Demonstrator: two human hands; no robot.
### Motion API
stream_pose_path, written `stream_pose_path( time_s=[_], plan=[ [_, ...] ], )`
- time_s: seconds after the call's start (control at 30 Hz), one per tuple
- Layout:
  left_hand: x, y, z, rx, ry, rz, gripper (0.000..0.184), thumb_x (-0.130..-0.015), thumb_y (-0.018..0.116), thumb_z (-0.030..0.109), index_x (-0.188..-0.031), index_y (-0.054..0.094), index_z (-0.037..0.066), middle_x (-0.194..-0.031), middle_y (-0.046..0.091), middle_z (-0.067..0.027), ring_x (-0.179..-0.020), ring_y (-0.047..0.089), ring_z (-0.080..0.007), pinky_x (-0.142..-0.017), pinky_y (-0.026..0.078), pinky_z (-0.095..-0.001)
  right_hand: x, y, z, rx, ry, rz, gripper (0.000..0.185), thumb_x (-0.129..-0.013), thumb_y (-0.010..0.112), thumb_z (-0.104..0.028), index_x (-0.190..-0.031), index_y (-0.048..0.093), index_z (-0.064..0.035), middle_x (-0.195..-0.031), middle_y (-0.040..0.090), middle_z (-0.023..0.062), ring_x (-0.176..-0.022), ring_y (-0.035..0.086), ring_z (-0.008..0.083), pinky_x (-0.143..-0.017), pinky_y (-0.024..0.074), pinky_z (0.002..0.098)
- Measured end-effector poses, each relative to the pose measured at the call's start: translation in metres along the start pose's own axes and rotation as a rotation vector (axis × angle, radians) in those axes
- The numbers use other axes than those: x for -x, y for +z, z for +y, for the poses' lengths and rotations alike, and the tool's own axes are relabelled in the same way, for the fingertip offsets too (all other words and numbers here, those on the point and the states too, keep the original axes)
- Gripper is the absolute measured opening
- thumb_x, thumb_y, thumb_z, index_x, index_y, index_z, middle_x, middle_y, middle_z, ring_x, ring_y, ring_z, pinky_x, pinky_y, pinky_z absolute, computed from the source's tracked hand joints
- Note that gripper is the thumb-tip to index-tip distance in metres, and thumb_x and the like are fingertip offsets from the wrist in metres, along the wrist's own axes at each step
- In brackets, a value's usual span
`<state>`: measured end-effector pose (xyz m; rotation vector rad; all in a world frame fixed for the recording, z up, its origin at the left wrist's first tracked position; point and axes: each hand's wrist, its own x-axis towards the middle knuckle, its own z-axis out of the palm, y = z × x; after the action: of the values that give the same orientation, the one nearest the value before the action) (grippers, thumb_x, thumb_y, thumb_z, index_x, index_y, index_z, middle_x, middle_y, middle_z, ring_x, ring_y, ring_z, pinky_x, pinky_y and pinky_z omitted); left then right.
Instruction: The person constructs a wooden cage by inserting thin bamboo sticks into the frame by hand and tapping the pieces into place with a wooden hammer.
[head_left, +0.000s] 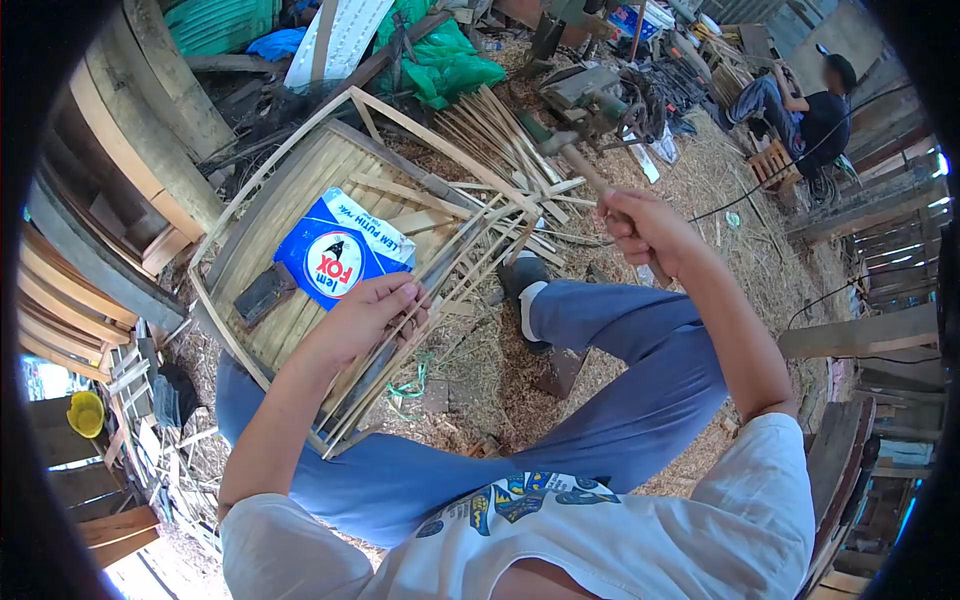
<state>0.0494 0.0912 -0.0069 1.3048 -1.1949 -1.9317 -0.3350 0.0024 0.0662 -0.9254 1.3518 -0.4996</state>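
My right hand (650,232) is raised and wrapped round the wooden handle of a hammer (583,165), whose metal head points to the upper left. My left hand (375,312) pinches a thin wooden strip at the near edge of a wooden frame (440,135). Its fingertips hide part of the strip, and anything smaller between them cannot be made out. The frame leans over my left leg, with a slatted wooden panel (265,225) inside it. On the panel lie a blue and white glue packet (335,245) and a dark block (264,294).
Thin wooden sticks (500,135) lie in a pile beyond the frame. Curved boards (130,130) lean on the left. A green plastic sheet (440,75) lies behind. A seated person (815,115) is at the far right. Shavings cover the ground; a cable (745,192) crosses on the right.
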Motion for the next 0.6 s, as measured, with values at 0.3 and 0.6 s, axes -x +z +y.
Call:
stream_pose_path(
  time_s=[0.3, 0.6],
  plan=[
    [0.005, 0.000, 0.006, 0.015, -0.036, -0.006, 0.025, -0.106, 0.051, 0.027, -0.108, 0.063, 0.005, -0.087, 0.063, -0.0004, -0.074, 0.058, -0.0089, -0.068, 0.050, -0.0244, 0.008, -0.005, 0.005, 0.069, 0.001, 0.000, 0.026, -0.105, 0.053, -0.036, -0.099, 0.055, -0.0098, -0.063, 0.042, -0.0063, -0.044, 0.034, 0.0035, -0.038, 0.0262, 0.0249],
    [0.006, 0.004, 0.008, 0.023, -0.027, 0.017, 0.026, -0.106, 0.051, 0.028, -0.108, 0.064, 0.005, -0.085, 0.063, 0.0002, -0.074, 0.058, -0.0087, -0.068, 0.050, -0.0243, 0.022, -0.003, 0.003, 0.170, 0.015, -0.046, 0.027, -0.105, 0.050, -0.034, -0.094, 0.053, -0.0098, -0.064, 0.041, -0.0063, -0.046, 0.033, 0.0032, -0.039, 0.0267, 0.0237]
  ],
)
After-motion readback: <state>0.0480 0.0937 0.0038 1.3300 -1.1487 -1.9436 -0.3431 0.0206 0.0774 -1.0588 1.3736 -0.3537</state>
